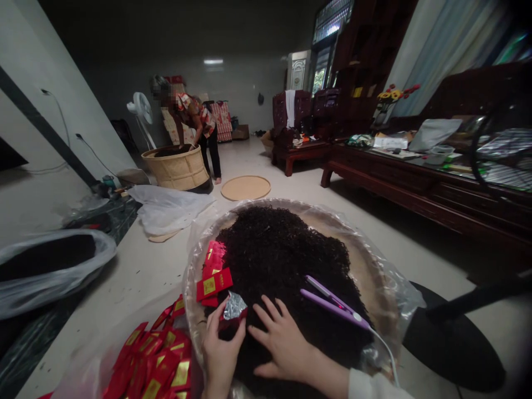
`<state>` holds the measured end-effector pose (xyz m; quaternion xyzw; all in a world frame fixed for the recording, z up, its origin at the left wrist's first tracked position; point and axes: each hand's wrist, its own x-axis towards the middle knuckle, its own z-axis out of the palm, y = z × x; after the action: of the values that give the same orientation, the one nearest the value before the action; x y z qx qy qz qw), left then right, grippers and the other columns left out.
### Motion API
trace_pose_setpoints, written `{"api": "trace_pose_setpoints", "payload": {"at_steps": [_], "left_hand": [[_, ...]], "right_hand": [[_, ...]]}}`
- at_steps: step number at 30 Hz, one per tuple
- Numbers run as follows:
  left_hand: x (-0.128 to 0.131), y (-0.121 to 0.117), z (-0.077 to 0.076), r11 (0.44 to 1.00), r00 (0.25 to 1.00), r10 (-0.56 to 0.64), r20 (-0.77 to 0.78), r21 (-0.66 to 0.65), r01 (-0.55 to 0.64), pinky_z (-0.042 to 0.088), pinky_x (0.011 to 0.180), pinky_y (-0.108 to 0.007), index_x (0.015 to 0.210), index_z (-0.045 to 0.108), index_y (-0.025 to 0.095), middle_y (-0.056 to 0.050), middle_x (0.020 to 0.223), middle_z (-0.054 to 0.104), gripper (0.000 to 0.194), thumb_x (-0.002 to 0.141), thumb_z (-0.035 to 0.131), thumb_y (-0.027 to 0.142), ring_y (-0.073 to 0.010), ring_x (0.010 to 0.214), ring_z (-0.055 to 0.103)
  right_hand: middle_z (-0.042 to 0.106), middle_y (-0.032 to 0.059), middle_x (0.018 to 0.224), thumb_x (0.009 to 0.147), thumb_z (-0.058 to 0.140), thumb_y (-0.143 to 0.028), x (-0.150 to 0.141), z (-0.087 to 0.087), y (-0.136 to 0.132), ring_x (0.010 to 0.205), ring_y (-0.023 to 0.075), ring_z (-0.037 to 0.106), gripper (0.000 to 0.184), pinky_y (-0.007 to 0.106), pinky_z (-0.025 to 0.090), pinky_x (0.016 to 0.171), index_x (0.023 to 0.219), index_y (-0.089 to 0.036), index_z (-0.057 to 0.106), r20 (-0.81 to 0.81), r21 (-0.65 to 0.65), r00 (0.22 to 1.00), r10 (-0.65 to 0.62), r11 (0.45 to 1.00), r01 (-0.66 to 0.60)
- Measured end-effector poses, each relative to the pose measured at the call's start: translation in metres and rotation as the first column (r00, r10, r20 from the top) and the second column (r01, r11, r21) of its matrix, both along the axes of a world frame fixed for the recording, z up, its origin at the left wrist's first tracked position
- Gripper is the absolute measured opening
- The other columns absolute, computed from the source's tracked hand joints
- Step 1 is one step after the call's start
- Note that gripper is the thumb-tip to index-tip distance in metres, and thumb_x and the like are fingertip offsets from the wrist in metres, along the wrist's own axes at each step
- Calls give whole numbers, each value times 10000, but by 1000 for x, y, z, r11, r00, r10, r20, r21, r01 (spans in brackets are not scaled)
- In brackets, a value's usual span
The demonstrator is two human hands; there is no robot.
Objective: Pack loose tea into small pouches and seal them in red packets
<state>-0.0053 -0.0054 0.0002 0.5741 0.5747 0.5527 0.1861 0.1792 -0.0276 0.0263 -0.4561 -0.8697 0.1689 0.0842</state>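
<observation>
A round tray [376, 266] lined with clear plastic holds a big heap of dark loose tea leaves [282, 260]. My left hand [220, 354] grips a small open foil packet [233, 307], red outside and silver inside, at the near edge of the heap. My right hand [282, 343] lies flat on the leaves with fingers spread, just right of the packet. Several filled red packets [214, 277] lie on the tray's left side. A purple heat sealer [332, 305] with a white cord rests on the leaves to the right.
A pile of empty red packets [153, 360] sits at lower left. A plastic-lined bag of tea [45, 266] stands at left. Another person [195, 124] bends over a bamboo basket [177, 166] far back. A round lid [245, 187] lies on the floor; dark wooden benches [415, 183] line the right.
</observation>
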Motion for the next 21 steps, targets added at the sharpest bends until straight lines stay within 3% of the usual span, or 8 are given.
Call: {"api": "trace_pose_setpoints", "payload": {"at_steps": [3, 7, 12, 14, 16, 18, 20, 21], "left_hand": [[1, 1, -1, 1000, 1000, -28, 1, -15, 28, 606, 729, -333, 1090, 672, 159, -109, 997, 727, 478, 704, 725, 436, -234, 840, 715], [4, 1, 1, 999, 999, -50, -3, 0, 50, 610, 733, -340, 1085, 667, 159, -110, 1016, 722, 447, 715, 720, 403, -238, 853, 713], [6, 1, 5, 998, 998, -69, -7, -1, 69, 617, 715, -339, 1087, 667, 167, -104, 1006, 718, 433, 712, 716, 379, -234, 846, 712], [7, 1, 5, 997, 997, -75, -4, -1, 75, 618, 696, -333, 1092, 663, 164, -108, 1009, 715, 435, 715, 713, 374, -228, 826, 712], [8, 1, 5, 997, 997, -83, -10, 5, 83, 617, 698, -335, 1095, 659, 166, -111, 1016, 713, 430, 721, 708, 374, -224, 812, 712], [10, 1, 5, 996, 995, -90, -39, 18, 90, 612, 729, -351, 1098, 657, 176, -105, 1013, 715, 421, 729, 705, 371, -227, 821, 712], [13, 1, 5, 994, 992, -98, -82, 37, 101, 602, 775, -372, 1106, 653, 183, -101, 1020, 714, 413, 735, 703, 360, -237, 861, 709], [14, 1, 6, 993, 989, -104, -101, 42, 109, 598, 789, -379, 1113, 650, 184, -102, 1028, 711, 413, 739, 701, 351, -241, 878, 706]], "right_hand": [[361, 147, 1535, 790, 641, -572, 3, -5, -6, 1433, 410, 179, 651, 610, 151, 1109, 1345, -252, 528, 27, 22, 999, 21, 1000, -21], [454, 148, 1471, 861, 599, -424, 2, -2, 7, 1359, 391, 335, 398, 563, 286, 1051, 1209, -231, 617, 55, 74, 990, -126, 990, 122], [551, 157, 1364, 810, 670, -378, -1, -6, 19, 1200, 383, 486, 439, 540, 403, 928, 1223, -251, 595, 53, 225, 984, -172, 962, 156], [630, 144, 1239, 810, 672, -323, 3, -9, 21, 1092, 342, 554, 332, 488, 448, 866, 1131, -244, 644, 9, 283, 987, -163, 947, 154], [671, 135, 1124, 799, 665, -259, 7, -9, 24, 981, 301, 595, 243, 430, 473, 803, 1039, -231, 685, -154, 293, 968, -198, 927, 237], [689, 113, 1033, 747, 684, -219, 11, -3, 29, 915, 272, 610, 208, 396, 478, 787, 952, -231, 719, -492, 159, 828, -269, 907, 390], [703, 71, 924, 665, 734, -215, 13, 7, 36, 881, 251, 619, 167, 375, 476, 818, 830, -239, 739, -808, -146, 444, -388, 862, 486], [707, 52, 882, 631, 758, -230, 14, 11, 41, 875, 244, 624, 154, 365, 476, 834, 784, -241, 739, -866, -295, 231, -444, 826, 480]]}}
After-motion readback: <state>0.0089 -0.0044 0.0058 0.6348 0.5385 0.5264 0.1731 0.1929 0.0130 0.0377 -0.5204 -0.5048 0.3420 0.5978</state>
